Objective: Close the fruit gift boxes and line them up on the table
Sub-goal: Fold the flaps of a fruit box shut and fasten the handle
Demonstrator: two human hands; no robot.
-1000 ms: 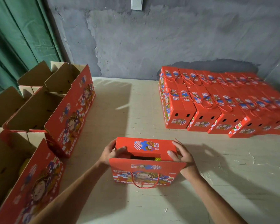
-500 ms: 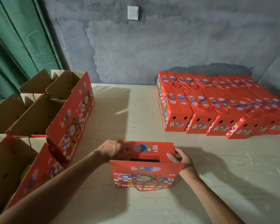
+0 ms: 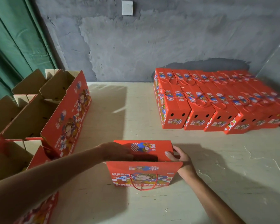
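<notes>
A red printed cardboard fruit gift box (image 3: 143,172) with a red rope handle (image 3: 143,185) hanging on its near face stands on the pale wooden desk (image 3: 217,183), near the middle of the near edge. Its far top flap (image 3: 152,148) is folded down over the opening, while the near panel stands upright, leaving a dark gap between the two. The left hand (image 3: 115,151) lies over the left end of the far flap, its fingers reaching down toward the gap; whether they curl round the edge or simply press flat cannot be told. The right hand (image 3: 178,155) holds the right end of the box, thumb (image 3: 169,155) on top of the flap and the other fingers wrapped round the corner. On the far right of the desk, rows of closed red gift boxes (image 3: 213,102) sit packed side by side against the grey plastered wall (image 3: 168,46), their rope handles lying on their lids. Along the left side, several open red boxes with brown cardboard insides (image 3: 43,113) stand with flaps raised. A green curtain (image 3: 14,46) hangs at the far left, and a white wall switch (image 3: 127,7) is mounted high on the wall.
</notes>
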